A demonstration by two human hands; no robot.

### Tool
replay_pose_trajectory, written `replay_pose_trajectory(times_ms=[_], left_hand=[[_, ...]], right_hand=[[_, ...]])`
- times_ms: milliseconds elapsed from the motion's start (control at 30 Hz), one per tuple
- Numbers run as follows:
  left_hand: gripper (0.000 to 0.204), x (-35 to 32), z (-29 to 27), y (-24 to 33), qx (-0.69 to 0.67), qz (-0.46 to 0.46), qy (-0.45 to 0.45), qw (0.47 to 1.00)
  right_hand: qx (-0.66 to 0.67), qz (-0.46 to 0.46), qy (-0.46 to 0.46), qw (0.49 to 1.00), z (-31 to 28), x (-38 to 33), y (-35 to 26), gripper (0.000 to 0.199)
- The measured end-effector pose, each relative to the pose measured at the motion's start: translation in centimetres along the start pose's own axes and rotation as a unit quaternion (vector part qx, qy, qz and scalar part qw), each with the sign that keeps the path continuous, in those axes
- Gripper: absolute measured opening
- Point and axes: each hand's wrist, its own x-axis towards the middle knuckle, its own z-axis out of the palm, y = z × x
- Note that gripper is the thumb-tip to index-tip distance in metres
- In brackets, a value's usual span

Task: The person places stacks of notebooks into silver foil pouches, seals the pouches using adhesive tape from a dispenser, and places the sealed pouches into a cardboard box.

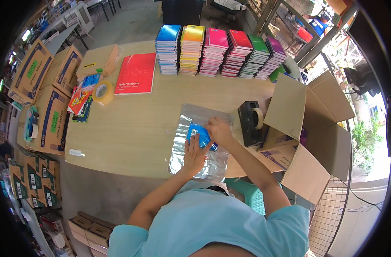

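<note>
A small blue notebook [198,129] lies tilted on a sheet of clear plastic wrap [177,157] near the table's front edge. My left hand [196,155] rests on the lower part of the notebook, fingers stretched out. At the notebook's upper right corner, my right hand [220,132] has its fingertips pressed together; what they pinch is too small to make out. Just right of that hand stands a black tape dispenser [249,124] with a roll of tape.
Several stacks of coloured notebooks [204,53] line the far side of the table [131,128]. A red notebook [136,73], a tape roll [103,93] and small packets [79,100] lie left. An open carton [285,107] stands right; closed cartons [47,120] stand left. A green stool [254,198] is below.
</note>
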Motion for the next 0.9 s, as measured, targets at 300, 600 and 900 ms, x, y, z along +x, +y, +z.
replay_pose_trajectory(times_ms=[300,600,900], left_hand=[[0.052,-0.5,3.2,-1.2,0.036,-0.004,-0.005,0.999],[0.065,0.5,4.9,-0.5,0.010,-0.044,-0.013,0.999],[0.074,0.9,5.1,-0.3,0.000,-0.062,-0.017,0.998]], right_hand=[[0.057,0.053,0.079,0.994,2.1,-1.7,-3.6,0.023],[0.082,0.109,0.106,0.985,2.7,-1.9,-4.7,0.022],[0.084,0.157,0.116,0.977,3.5,-2.6,-5.5,0.011]])
